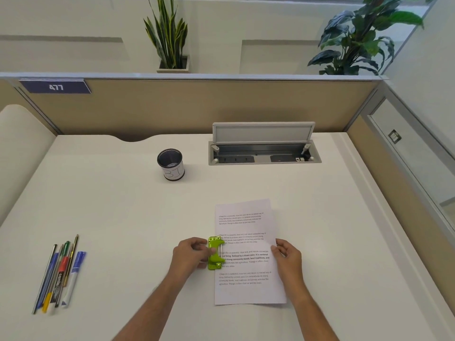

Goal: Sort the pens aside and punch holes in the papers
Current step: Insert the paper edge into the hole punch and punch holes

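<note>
The pens (59,271) lie bundled together at the near left of the tabletop (123,205), well apart from the work, so that half of the task looks settled; the black mesh cup (171,164) stands empty farther back. The step in hand is the punching. The printed papers (248,252) lie flat in front of the person, and the green hole punch (215,253) sits over the middle of their left long edge. The left hand (190,254) has its fingers closed around the punch from the left side, while the right hand (286,254) pinches the right edge of the papers, fingers curled on the sheet. To do this well, I judge that the left edge should be pushed fully into the punch's slot and squared against it, with the right hand keeping the sheets flat and aligned so none slips. Then the lever wants a firm, straight downward press, with the punch's base seated on the tabletop. Whether the papers are already fully seated in the slot cannot be told from here.
</note>
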Tool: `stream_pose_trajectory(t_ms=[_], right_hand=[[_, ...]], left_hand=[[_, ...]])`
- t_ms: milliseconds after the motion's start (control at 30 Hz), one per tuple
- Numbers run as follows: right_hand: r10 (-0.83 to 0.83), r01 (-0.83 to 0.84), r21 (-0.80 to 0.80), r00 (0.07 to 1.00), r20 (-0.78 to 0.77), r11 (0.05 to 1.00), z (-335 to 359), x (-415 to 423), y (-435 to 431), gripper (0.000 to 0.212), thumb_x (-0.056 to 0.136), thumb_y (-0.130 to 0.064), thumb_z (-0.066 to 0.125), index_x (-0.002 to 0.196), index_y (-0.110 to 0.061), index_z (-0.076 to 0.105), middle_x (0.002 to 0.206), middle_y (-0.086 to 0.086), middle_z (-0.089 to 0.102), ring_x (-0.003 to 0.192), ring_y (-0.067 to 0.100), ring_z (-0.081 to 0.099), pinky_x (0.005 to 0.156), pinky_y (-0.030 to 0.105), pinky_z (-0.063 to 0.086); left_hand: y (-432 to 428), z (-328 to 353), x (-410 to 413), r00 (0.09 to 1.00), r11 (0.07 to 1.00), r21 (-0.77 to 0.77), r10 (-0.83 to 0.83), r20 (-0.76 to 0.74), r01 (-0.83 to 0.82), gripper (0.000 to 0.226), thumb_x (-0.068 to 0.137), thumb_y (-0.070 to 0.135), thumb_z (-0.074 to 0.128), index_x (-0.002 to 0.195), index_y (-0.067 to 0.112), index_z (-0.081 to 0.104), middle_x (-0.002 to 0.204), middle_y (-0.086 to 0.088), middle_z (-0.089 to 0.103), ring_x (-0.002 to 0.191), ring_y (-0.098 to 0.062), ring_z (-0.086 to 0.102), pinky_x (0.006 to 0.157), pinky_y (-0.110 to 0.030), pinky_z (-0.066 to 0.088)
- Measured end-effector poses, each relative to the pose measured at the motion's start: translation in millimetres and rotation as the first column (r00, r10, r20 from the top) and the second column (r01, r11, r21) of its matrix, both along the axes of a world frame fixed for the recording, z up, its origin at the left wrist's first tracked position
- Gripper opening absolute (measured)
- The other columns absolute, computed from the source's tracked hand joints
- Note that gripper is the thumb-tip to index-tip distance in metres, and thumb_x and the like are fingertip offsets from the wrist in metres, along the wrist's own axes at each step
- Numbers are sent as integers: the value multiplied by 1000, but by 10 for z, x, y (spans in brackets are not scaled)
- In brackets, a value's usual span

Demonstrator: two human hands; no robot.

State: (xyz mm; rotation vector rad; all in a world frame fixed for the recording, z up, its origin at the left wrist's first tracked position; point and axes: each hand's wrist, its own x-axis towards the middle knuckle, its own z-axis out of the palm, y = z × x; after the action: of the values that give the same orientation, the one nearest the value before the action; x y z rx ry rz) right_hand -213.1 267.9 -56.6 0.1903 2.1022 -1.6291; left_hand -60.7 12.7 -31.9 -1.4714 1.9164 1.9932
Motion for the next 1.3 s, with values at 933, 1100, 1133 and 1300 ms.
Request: stream_pose_trajectory(t_ms=[933, 1100, 1133, 1300], right_hand=[[-17, 17, 10, 1000, 13, 1000, 84, 36, -52, 24, 101, -1, 63, 103, -21, 77, 97, -2, 86, 92, 21, 81, 85, 35, 63], [-33, 33, 6, 999, 14, 999, 77, 28, -51, 25, 101, -1, 64, 103, -22, 76, 90, -11, 85, 82, 5, 79, 79, 25, 59], [-36, 36, 7, 999, 15, 999, 72, 30, -53, 24, 101, -1, 64, 104, -22, 76, 91, -11, 85, 82, 5, 79, 79, 25, 59], [-51, 51, 5, 999, 9, 999, 62, 37, -68, 24, 102, -3, 65, 105, -25, 74, 101, -5, 82, 89, 9, 78, 86, 27, 58]], left_hand=[[-199, 40, -114, 957, 981, -106, -130, 258, 161, 67, 59, 37, 107, 67, 18, 43, 56, -7, 70, 46, -23, 74, 42, -24, 49], [-213, 8, -129, 951, 981, -101, -133, 278, 167, 72, 59, 38, 106, 60, 22, 36, 43, -2, 62, 41, -21, 70, 41, -21, 41], [-211, -7, -125, 949, 979, -112, -133, 285, 170, 72, 59, 40, 106, 60, 22, 36, 43, -2, 61, 41, -21, 70, 42, -21, 41], [-204, -67, -93, 937, 969, -141, -149, 317, 202, 74, 56, 55, 104, 60, 22, 37, 48, -6, 59, 41, -23, 71, 54, -27, 42]])
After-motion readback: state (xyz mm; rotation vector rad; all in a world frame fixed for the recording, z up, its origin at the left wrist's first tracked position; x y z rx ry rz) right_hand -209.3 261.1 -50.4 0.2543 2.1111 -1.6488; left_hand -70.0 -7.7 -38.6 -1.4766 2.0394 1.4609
